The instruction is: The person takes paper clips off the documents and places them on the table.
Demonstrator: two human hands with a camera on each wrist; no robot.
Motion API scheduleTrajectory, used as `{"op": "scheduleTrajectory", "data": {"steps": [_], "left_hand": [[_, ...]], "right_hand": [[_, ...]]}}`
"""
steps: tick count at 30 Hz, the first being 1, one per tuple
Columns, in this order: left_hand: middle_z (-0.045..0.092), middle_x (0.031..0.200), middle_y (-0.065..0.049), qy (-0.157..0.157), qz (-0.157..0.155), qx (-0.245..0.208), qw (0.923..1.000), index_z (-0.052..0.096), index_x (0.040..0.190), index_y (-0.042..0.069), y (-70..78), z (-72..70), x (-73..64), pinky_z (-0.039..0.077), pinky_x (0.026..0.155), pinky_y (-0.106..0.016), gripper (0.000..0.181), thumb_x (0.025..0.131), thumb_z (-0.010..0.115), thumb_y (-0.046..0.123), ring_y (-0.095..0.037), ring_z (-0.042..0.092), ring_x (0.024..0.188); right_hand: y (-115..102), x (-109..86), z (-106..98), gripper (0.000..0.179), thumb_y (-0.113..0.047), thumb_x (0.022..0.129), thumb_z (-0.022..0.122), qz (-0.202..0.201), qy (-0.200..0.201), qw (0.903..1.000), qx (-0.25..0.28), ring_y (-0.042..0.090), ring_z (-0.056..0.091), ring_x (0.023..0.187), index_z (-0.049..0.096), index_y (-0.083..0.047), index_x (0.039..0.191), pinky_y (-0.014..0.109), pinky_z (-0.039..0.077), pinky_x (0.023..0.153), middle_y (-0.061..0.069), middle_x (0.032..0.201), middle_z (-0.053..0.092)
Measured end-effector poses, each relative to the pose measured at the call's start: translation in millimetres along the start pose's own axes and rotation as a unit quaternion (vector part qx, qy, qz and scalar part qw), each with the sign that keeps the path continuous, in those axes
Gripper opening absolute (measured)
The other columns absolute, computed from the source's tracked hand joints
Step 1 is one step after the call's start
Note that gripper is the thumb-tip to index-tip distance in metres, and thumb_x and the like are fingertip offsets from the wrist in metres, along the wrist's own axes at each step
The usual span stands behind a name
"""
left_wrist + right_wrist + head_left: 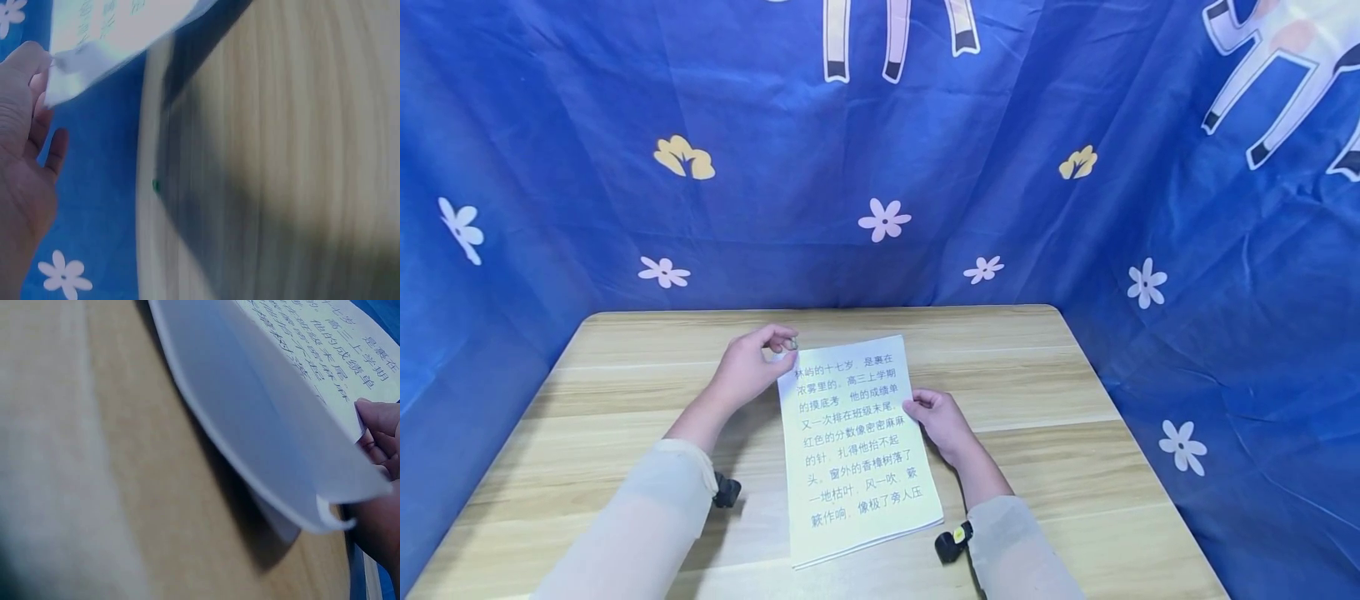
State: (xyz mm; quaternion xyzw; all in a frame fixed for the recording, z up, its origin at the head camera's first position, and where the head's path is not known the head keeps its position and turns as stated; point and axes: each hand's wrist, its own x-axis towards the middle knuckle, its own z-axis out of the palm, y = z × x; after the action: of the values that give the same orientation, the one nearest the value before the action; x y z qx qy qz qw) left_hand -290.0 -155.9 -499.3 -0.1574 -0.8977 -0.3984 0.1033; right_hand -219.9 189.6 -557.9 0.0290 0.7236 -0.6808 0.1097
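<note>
Two pale sleeves [625, 525] are extending forward over the desk [1075, 475], and one black wrist unit [951, 547] is sitting at the inner side of each cuff. At least two printed sheets [861, 450] are occupying the middle of the desk between its left and right edges, slightly rotated, with their top end stopping just short of the far edge. In the right wrist view, the sheets are bowing upward and casting a shadow onto the desk. The right hand [942, 423] is gripping the sheets' right edge between thumb and fingers. Farther forward, the left hand [756, 362] is pinching their top left corner, its grip closed on the paper. Beyond the desk's far edge, a blue curtain [790, 183] is hanging, displaying white flowers and yellow plants.
</note>
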Motion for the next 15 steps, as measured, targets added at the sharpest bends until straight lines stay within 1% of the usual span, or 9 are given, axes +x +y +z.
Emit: {"op": "scheduleTrajectory", "data": {"steps": [3, 7, 10, 12, 15], "left_hand": [[0.080, 0.108, -0.010, 0.012, 0.005, -0.002, 0.9999, 0.074, 0.130, 0.009, -7.3, -8.7, -0.4, 0.057, 0.102, -0.054, 0.032, 0.098, 0.076, 0.014, -0.029, 0.070, 0.103], [0.081, 0.108, -0.010, 0.033, 0.009, 0.008, 0.9994, 0.075, 0.130, 0.008, -15.3, -20.6, -1.4, 0.059, 0.101, -0.052, 0.032, 0.099, 0.076, 0.013, -0.028, 0.072, 0.102], [0.081, 0.110, -0.010, 0.040, 0.004, 0.023, 0.9989, 0.075, 0.131, 0.009, -21.8, -28.3, -3.3, 0.059, 0.098, -0.049, 0.033, 0.099, 0.076, 0.016, -0.028, 0.072, 0.101], [0.081, 0.113, -0.011, 0.034, -0.003, 0.032, 0.9989, 0.075, 0.133, 0.011, -26.8, -31.6, -4.8, 0.058, 0.097, -0.049, 0.034, 0.100, 0.075, 0.020, -0.030, 0.071, 0.102], [0.080, 0.118, -0.015, 0.010, -0.017, 0.045, 0.9988, 0.074, 0.135, 0.011, -36.2, -34.4, -6.7, 0.057, 0.099, -0.055, 0.036, 0.102, 0.074, 0.025, -0.038, 0.072, 0.107]], "right_hand": [[0.3, 0.5, -0.3, 0.027, -0.010, 0.106, 0.066, 0.002, 0.001, 1.0000, 0.000, 0.011, 0.076, 0.090, 0.074, 0.004, 0.127, 0.025, 0.060, 0.088, 0.011, 0.107, 0.084], [1.9, 1.2, -0.7, 0.028, -0.012, 0.106, 0.066, -0.001, -0.001, 1.0000, -0.002, 0.011, 0.076, 0.090, 0.073, 0.004, 0.128, 0.024, 0.060, 0.088, 0.011, 0.107, 0.084], [2.9, 1.4, -1.0, 0.028, -0.012, 0.106, 0.066, 0.000, -0.003, 1.0000, -0.003, 0.011, 0.076, 0.090, 0.073, 0.005, 0.127, 0.024, 0.059, 0.088, 0.011, 0.107, 0.083], [2.9, 1.4, -1.2, 0.028, -0.012, 0.106, 0.066, 0.003, -0.004, 1.0000, -0.003, 0.011, 0.076, 0.091, 0.074, 0.004, 0.127, 0.024, 0.059, 0.088, 0.011, 0.107, 0.084], [2.3, 0.6, -1.1, 0.028, -0.013, 0.106, 0.067, 0.003, -0.004, 1.0000, -0.002, 0.011, 0.076, 0.092, 0.074, 0.003, 0.127, 0.024, 0.059, 0.088, 0.011, 0.108, 0.084]]}}
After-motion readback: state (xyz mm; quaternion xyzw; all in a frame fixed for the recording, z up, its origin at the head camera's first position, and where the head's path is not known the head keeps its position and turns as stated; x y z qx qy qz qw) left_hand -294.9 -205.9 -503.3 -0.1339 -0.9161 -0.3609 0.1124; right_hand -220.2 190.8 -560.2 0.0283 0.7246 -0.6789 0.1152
